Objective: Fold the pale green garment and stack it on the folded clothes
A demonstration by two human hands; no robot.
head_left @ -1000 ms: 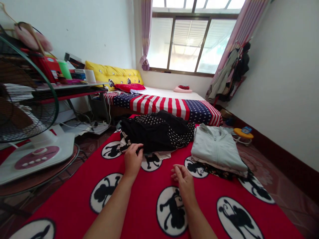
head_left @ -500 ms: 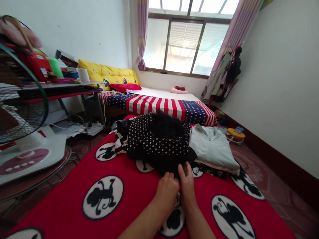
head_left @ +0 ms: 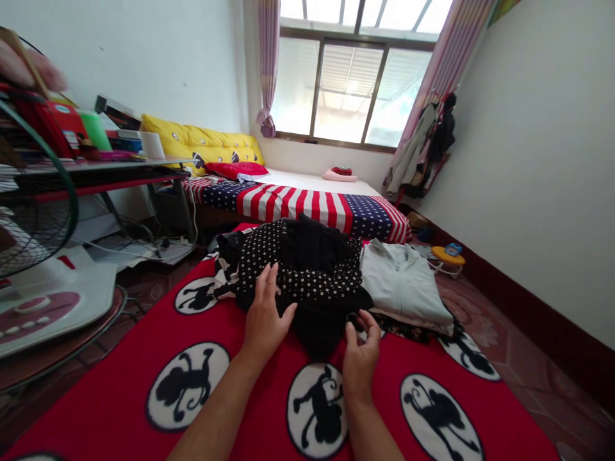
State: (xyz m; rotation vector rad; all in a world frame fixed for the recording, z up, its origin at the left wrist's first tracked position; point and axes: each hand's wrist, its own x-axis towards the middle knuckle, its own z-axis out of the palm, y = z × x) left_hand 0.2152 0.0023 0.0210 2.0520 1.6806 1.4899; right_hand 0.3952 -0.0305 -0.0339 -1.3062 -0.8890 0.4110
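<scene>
A heap of dark clothes lies on the red bedspread (head_left: 259,397) in front of me. It holds a black garment with white dots (head_left: 310,285) and a plain black garment (head_left: 314,330), whose lower end hangs to a point towards me. My left hand (head_left: 266,317) is open at the heap's left front, its fingers spread over the dotted cloth. At the right front edge my right hand (head_left: 362,342) has its thumb and fingers curled round a bit of the black garment. To the right lies a folded pale grey zip jacket (head_left: 401,285) on other folded clothes.
Behind stands a bed with a stars-and-stripes cover (head_left: 307,203) and a yellow cushion (head_left: 206,142). A fan (head_left: 43,288) and a cluttered desk (head_left: 106,166) are on the left. A small yellow stool (head_left: 448,256) stands at right, below hanging clothes (head_left: 423,141).
My left hand has let go of the black cloth, opened and moved left and up. My right hand has curled its fingers. The black garment's front end is now spread towards me.
</scene>
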